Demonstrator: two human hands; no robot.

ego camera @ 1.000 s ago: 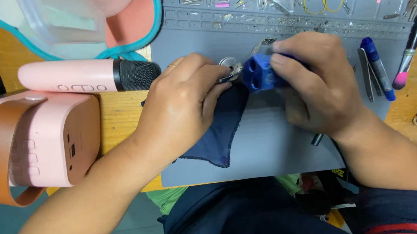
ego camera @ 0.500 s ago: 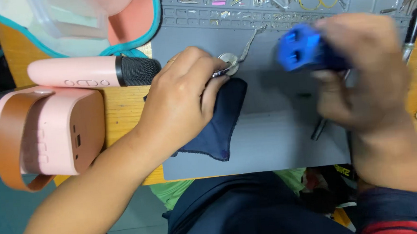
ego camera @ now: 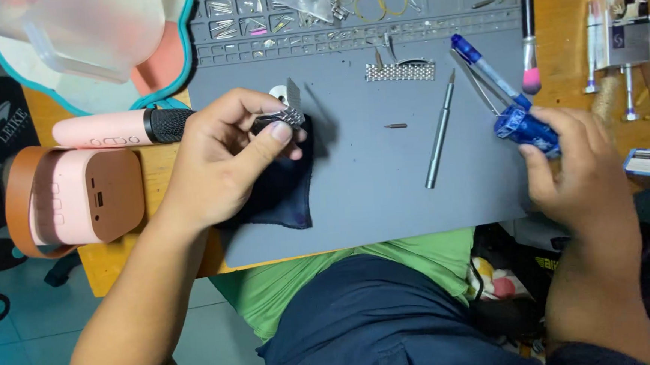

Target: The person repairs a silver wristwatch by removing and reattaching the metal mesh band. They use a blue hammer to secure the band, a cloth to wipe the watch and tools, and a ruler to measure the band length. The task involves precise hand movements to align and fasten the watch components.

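Since a moment ago the right hand (ego camera: 576, 163) has carried the blue tool (ego camera: 524, 125) off to the right edge of the grey mat (ego camera: 385, 186), fingers closed around it. Near the mat's left side, the left hand (ego camera: 222, 162) pinches a metal watch band (ego camera: 285, 117) above the dark cloth (ego camera: 288, 192); a thin steel driver (ego camera: 439, 134) lies mid-mat.

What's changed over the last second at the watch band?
The right hand carried the blue tool away from the band to the mat's right edge, still gripping it. That uncovers a loose band piece and a silver driver. The left hand keeps pinching the watch band over the dark cloth; the pink microphone and speaker stayed put.
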